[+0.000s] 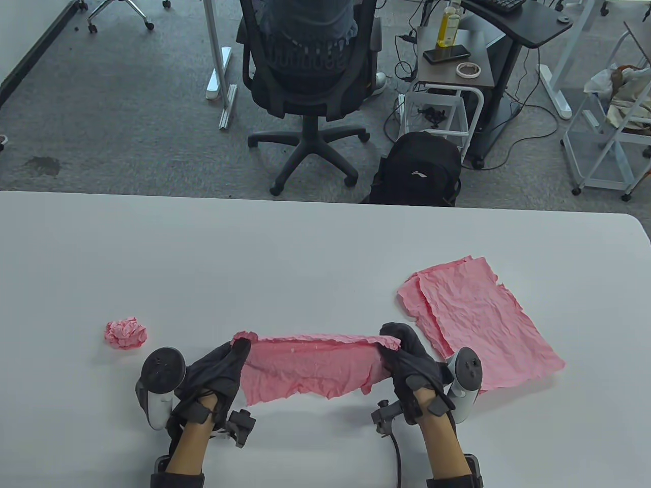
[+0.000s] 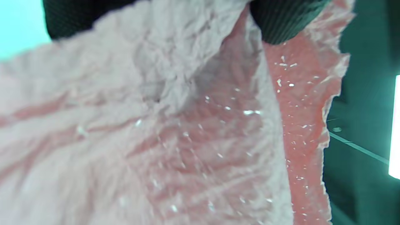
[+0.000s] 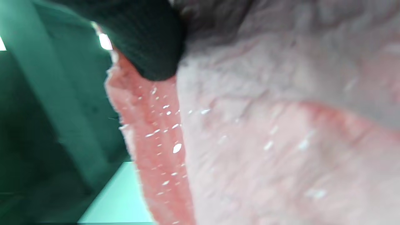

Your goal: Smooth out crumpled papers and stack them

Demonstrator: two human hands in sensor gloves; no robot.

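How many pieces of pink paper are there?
4: a crumpled ball at the table's left, one sheet stretched between both hands, and two flattened sheets stacked at the right. More could hide beneath that stack.

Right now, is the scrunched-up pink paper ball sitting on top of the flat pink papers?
No, the crumpled ball sits alone on the table at the left, far from the flattened stack on the right.

A pink sheet (image 1: 305, 368), wrinkled and ragged-edged, is stretched taut above the worktop (image 1: 305, 254), one end in each hand. To its right a stack (image 1: 478, 325) of flattened pink sheets lies slightly askew. Well to the left sits a tight pink ball (image 1: 125, 333), still crumpled.
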